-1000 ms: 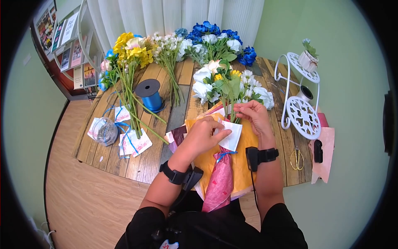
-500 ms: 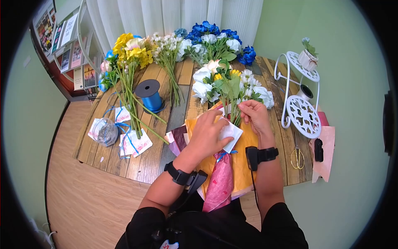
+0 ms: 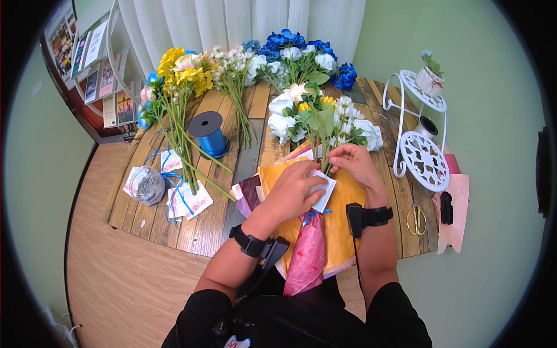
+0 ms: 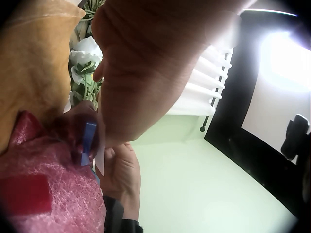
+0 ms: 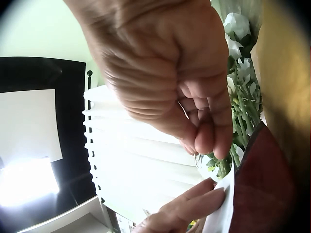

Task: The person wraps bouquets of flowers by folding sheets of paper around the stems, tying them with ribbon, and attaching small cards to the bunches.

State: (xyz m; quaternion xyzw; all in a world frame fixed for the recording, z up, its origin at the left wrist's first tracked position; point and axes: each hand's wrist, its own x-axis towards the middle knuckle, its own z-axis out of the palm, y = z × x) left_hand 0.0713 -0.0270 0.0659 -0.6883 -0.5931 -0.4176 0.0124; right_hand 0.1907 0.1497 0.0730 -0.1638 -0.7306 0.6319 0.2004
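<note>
My left hand [image 3: 289, 188] holds a small white card [image 3: 323, 194] by its upper left part, over the front of a wrapped bouquet. In the right wrist view its fingers [image 5: 204, 206] lie along the card's edge. My right hand [image 3: 355, 165] is just above and right of the card, pinching a thin silver paper clip [image 5: 198, 160] between thumb and fingertips. The bouquet has white and yellow flowers [image 3: 284, 127], orange-yellow paper [image 3: 342, 203] and a pink wrapped handle [image 3: 307, 255], tied with blue ribbon [image 3: 315, 216].
On the wooden table [image 3: 191, 235] lie yellow flowers [image 3: 185, 72], blue flowers [image 3: 284, 43], a blue ribbon spool [image 3: 209, 133], a jar [image 3: 147, 185] of small metal pieces and printed cards [image 3: 194, 200]. At right are scissors [image 3: 416, 219] and a white metal stand [image 3: 425, 161].
The left hand first moved right and up over the card, then slightly back left with the card. The right hand shifted a little, its fingertips coming lower toward the card.
</note>
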